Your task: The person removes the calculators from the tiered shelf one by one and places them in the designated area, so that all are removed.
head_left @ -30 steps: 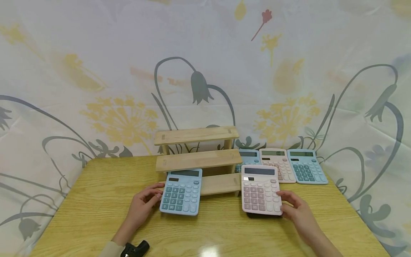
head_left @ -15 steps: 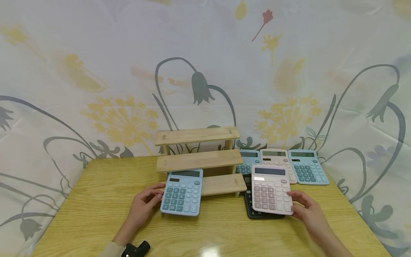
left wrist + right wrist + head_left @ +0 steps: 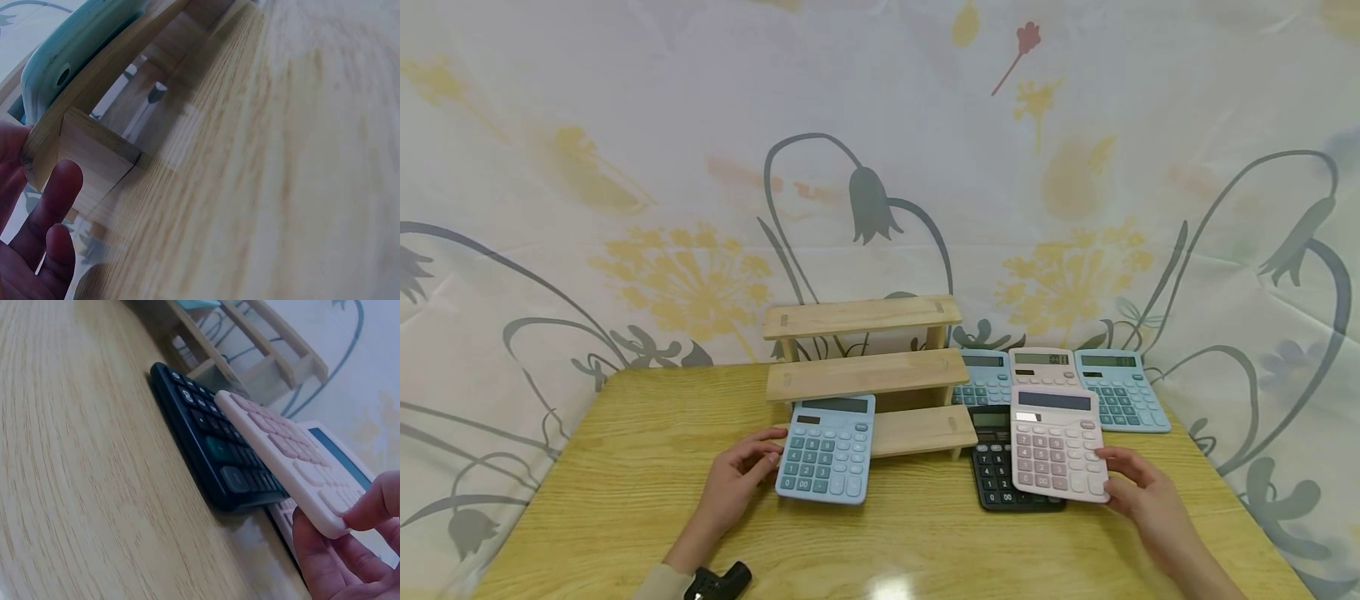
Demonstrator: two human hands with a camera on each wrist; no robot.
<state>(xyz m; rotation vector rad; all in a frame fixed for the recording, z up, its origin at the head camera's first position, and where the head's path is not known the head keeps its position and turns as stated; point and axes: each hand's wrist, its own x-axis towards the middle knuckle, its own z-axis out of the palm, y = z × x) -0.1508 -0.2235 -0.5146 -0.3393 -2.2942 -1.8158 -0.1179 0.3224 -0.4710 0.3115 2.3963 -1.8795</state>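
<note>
My right hand pinches a pink calculator by its lower right edge, thumb on the keys' side and fingers beneath. It is held tilted over a black calculator lying on the table, hiding much of its right side. A blue calculator leans on the lowest board of a three-step wooden shelf. At the shelf's left end my left hand touches the board beside this calculator. In the left wrist view its other fingers are loosely bent and hold nothing.
Behind the pink calculator lie a blue calculator, another pink calculator and a blue calculator in a row on the table, right of the shelf. A patterned cloth hangs behind the table.
My right hand has moved the pink calculator to the right, uncovering more of the black calculator beneath. The left hand and the blue calculator beside it have stayed in place.
</note>
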